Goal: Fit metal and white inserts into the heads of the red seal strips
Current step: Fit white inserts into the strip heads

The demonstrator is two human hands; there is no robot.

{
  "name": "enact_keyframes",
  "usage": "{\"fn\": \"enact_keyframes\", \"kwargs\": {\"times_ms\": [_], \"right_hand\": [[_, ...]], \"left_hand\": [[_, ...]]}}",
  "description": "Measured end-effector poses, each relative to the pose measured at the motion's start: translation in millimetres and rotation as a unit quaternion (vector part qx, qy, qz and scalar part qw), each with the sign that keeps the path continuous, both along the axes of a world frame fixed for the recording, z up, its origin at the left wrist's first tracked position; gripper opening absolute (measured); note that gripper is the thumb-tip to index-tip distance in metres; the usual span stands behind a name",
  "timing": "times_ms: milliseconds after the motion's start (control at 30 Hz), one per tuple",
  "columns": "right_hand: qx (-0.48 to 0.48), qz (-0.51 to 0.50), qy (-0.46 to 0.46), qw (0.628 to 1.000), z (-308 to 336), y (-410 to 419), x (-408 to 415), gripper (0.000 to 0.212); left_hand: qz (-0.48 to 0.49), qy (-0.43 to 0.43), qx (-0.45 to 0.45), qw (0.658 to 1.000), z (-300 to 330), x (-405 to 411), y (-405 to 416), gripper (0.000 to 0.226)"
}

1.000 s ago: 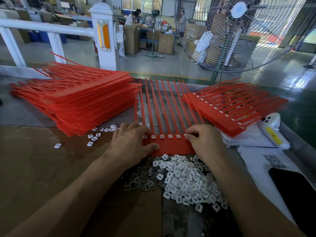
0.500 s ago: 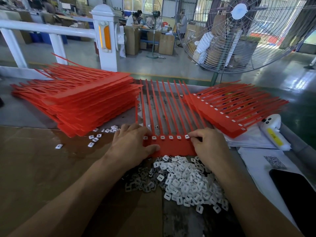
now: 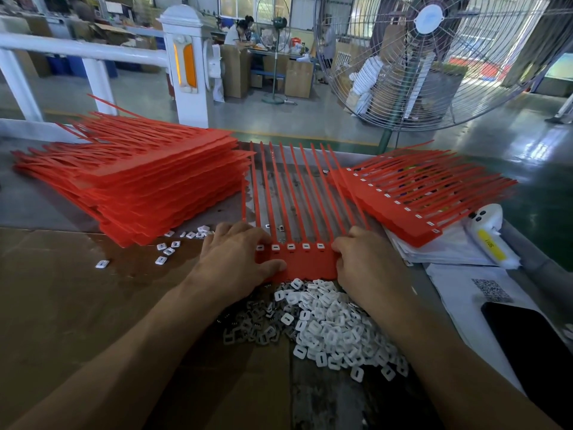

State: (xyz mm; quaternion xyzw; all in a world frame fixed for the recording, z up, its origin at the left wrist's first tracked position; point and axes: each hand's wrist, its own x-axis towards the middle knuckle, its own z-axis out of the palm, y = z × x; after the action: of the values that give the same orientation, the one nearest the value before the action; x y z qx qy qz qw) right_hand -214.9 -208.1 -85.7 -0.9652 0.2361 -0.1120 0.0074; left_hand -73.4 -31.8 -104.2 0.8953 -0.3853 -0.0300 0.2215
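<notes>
Red seal strips (image 3: pixel 294 212) lie flat on the bench straight in front of you as one joined comb, their long tails running away from you and the shared head bar (image 3: pixel 305 263) lying crosswise, nearest your body. Along that bar, five heads show white inserts (image 3: pixel 305 246) already seated in a row between your hands. Your left hand (image 3: pixel 238 259) lies flat on the left end of the bar, fingers spread over the heads there and thumb laid along its near edge, pinning it down rather than grasping anything. Your right hand (image 3: pixel 362 268) is curled over the right end, fingertips at the last heads; whether it pinches an insert there is hidden. The relation that matters next: the loose pile of white inserts (image 3: pixel 335 324) sits just below the bar, under and beside your right wrist, with the darker metal inserts (image 3: pixel 248 330) to its left, so your right hand is the nearer one for a fresh piece. Farther out, a tall stack of strips (image 3: pixel 148 187) lies to the left, another stack showing white inserts (image 3: pixel 412 206) to the right, over papers (image 3: pixel 449 252).
</notes>
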Motion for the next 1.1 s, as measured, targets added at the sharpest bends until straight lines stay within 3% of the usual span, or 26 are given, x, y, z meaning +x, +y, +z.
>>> {"fn": "enact_keyframes", "kwargs": {"times_ms": [233,333,467,600,800,1100], "right_hand": [[-0.023,-0.013,0.012,1.000,-3.3,9.9,-1.0,0.024],[0.070,-0.024,-0.069,0.995,-5.6,-0.8,-6.3,0.032],[0.150,-0.009,-0.129,0.980,-5.1,-12.6,-6.1,0.023],[0.240,0.051,-0.100,0.964,-4.0,-22.6,-12.0,0.014],[0.292,0.136,-0.042,0.946,0.3,-22.2,-18.1,0.008],[0.328,0.180,-0.023,0.927,5.1,-8.8,-16.8,0.009]], "left_hand": [[-0.001,0.002,0.001,1.000,3.6,-1.8,0.0,0.058],[-0.001,0.005,-0.008,1.000,4.1,-2.3,0.3,0.058],[-0.002,0.005,-0.011,1.000,4.1,-1.8,1.2,0.059],[-0.003,0.001,-0.017,1.000,3.5,-2.0,2.2,0.058],[-0.002,-0.001,-0.008,1.000,2.9,-2.5,2.1,0.058],[0.000,-0.010,-0.012,1.000,2.8,-3.1,2.0,0.056]]}}
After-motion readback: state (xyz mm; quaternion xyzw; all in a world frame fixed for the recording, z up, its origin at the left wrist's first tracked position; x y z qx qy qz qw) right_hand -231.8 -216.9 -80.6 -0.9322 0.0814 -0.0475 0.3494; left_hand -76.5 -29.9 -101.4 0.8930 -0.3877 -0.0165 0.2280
